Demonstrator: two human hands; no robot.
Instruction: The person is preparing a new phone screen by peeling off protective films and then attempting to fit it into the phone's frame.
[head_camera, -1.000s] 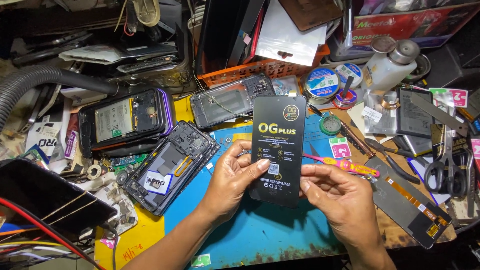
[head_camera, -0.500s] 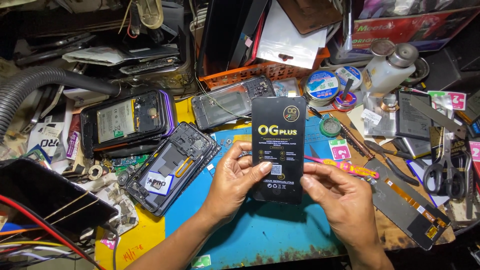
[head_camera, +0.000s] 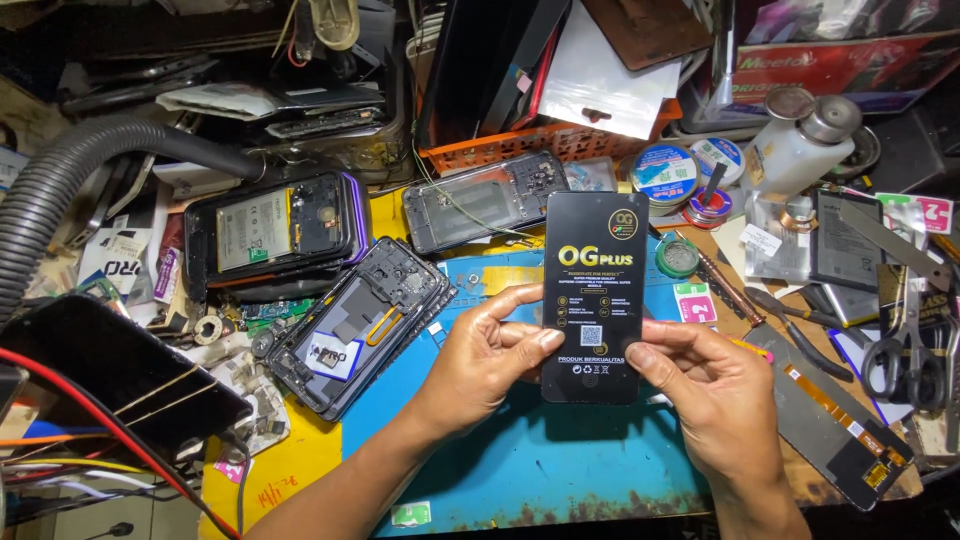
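Gripping a flat black packet (head_camera: 596, 296) by its lower half, the left hand (head_camera: 487, 358) and right hand (head_camera: 708, 392) pinch opposite edges; it stands upright, long axis away from the person, above the blue mat (head_camera: 540, 470), both hands equally near.

**Colours around the black flat package**

The flat package (head_camera: 595, 297) is black with gold and white print and a small white square code patch. Beneath it lies a blue mat (head_camera: 540, 460) with rusty-brown speckles along its near edge — left of that, a yellow sheet (head_camera: 262, 478). Behind the package stands an orange basket (head_camera: 560, 145); to its right, a white bottle (head_camera: 795, 150) with a silver cap. Left of the package sit an opened phone (head_camera: 365, 325) — dark grey inside, with a white patch — and a grey ribbed hose (head_camera: 60, 195).
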